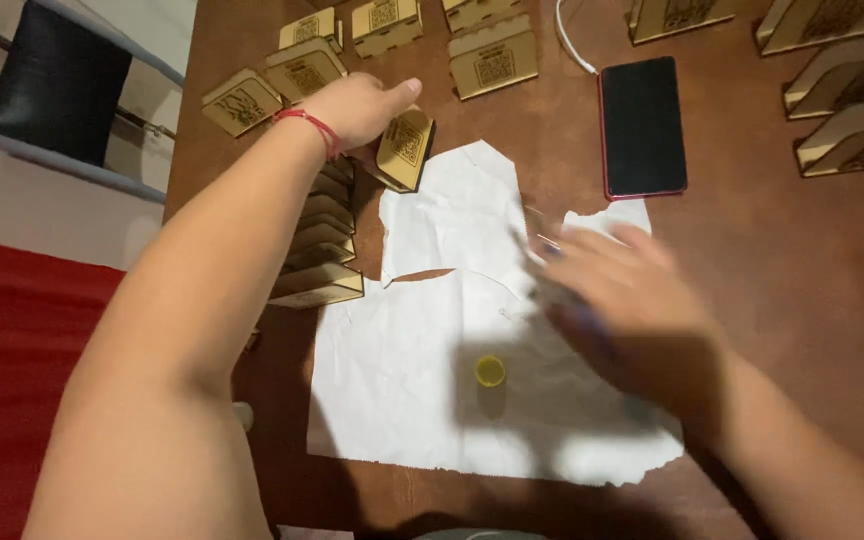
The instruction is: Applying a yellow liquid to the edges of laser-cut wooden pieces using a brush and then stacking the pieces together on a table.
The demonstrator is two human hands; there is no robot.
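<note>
- The brown counter (pixel 802 260) fills most of the view; a red surface (pixel 12 360) lies at the near left, and a dark chair (pixel 57 80) stands at the far left.
- A torn white paper (pixel 402 400) lies on the counter in the middle, creased, with a second piece (pixel 452 215) just beyond it.
- The left hand (pixel 357 105) reaches far across the counter and grips a small wooden stand (pixel 407 148), thumb out on top, the stand tilted on its edge.
- A red string (pixel 314 127) circles that wrist.
- The right hand (pixel 617 300) hovers blurred over the right part of the paper; fingers look spread, but whether it holds something I cannot tell.
- A dark phone (pixel 642 125) with a red rim lies face up to the far right of the paper, a white cable (pixel 570 40) beyond it.
- A row of wooden stands (pixel 317 250) leans stacked left of the paper.
- More stands (pixel 492 60) sit at the far edge, and others (pixel 852 90) at the far right.
- A small yellow cap (pixel 490 371) rests on the paper, near the right hand.
</note>
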